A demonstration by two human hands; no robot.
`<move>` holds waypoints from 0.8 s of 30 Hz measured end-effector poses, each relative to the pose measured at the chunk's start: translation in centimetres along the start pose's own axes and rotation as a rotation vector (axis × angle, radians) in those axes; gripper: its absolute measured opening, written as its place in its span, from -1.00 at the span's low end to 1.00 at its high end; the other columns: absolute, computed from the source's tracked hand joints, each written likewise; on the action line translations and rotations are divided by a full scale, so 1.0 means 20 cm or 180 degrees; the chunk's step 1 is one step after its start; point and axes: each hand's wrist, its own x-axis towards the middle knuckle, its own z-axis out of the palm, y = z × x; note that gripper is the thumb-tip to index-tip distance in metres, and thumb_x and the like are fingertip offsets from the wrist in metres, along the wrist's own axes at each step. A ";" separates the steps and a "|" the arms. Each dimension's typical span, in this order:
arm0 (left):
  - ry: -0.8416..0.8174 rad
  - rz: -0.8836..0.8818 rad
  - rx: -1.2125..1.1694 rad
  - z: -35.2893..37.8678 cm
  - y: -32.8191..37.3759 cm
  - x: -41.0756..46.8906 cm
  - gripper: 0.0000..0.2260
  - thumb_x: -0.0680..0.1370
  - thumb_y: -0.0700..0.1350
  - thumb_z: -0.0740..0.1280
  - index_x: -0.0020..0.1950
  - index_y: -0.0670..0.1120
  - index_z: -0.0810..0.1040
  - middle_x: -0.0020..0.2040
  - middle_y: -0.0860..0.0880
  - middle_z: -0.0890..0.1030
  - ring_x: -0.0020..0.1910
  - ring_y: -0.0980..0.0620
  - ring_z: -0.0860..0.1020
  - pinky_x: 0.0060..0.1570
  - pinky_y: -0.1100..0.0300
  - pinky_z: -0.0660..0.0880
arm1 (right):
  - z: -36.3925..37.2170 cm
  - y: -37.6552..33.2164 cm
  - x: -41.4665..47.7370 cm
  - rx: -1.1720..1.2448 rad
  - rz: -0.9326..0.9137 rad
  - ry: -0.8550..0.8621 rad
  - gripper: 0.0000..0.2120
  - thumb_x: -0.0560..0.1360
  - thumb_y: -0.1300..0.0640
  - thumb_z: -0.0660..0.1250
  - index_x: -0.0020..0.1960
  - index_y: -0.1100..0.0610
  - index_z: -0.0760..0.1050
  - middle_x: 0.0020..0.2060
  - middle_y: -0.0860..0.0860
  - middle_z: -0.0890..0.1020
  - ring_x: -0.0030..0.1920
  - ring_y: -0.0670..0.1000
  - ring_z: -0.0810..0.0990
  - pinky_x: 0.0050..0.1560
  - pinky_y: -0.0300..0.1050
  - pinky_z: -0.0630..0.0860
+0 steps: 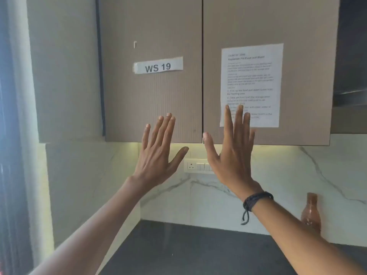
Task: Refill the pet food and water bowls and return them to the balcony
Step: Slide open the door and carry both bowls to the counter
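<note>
Both my hands are raised, backs toward me, in front of a closed brown wall cabinet (198, 26). My left hand (158, 149) is open with fingers spread and holds nothing. My right hand (232, 151) is likewise open and empty, with a dark braided band on its wrist; its fingertips overlap the lower edge of a printed task sheet (252, 80) taped to the right cabinet door. No pet bowls, food or water are in view.
A paper label reading "WS 19" (157, 66) is stuck on the left door. Below are a marble backsplash (278, 175) with a socket and switch plate (195, 165), a dark countertop (198, 251), and a brown translucent bottle (311, 213) at the right.
</note>
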 end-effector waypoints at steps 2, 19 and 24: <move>-0.0043 -0.0010 -0.0008 -0.05 0.03 -0.11 -0.29 0.62 0.23 0.13 0.63 -0.11 -0.03 0.65 -0.03 -0.01 0.63 0.01 -0.10 0.58 -0.12 -0.10 | 0.01 -0.05 -0.09 0.0159 0.0039 -0.0062 -0.30 0.61 -0.24 0.06 0.62 0.01 -0.09 0.61 0.09 -0.12 0.60 0.10 -0.17 0.54 0.28 -0.08; -0.1184 -0.1732 0.0737 -0.36 -0.02 -1.77 -0.38 0.65 0.11 0.15 0.62 -0.11 0.05 0.64 -0.08 0.05 0.63 -0.06 -0.05 0.55 -0.22 0.00 | 0.36 -0.58 -1.51 0.1354 0.0602 -0.1970 -0.28 0.62 -0.16 0.16 0.62 0.09 -0.06 0.61 0.13 -0.05 0.60 0.10 -0.09 0.55 0.25 -0.03; -0.1593 -0.2480 0.1023 -0.57 -0.05 -2.30 -0.38 0.66 0.08 0.17 0.62 -0.11 0.01 0.64 -0.08 0.03 0.63 -0.05 -0.06 0.57 -0.18 -0.03 | 0.44 -0.80 -1.92 0.1645 0.0482 -0.2958 -0.29 0.62 -0.17 0.11 0.62 0.02 -0.17 0.61 0.09 -0.14 0.60 0.07 -0.17 0.55 0.25 -0.10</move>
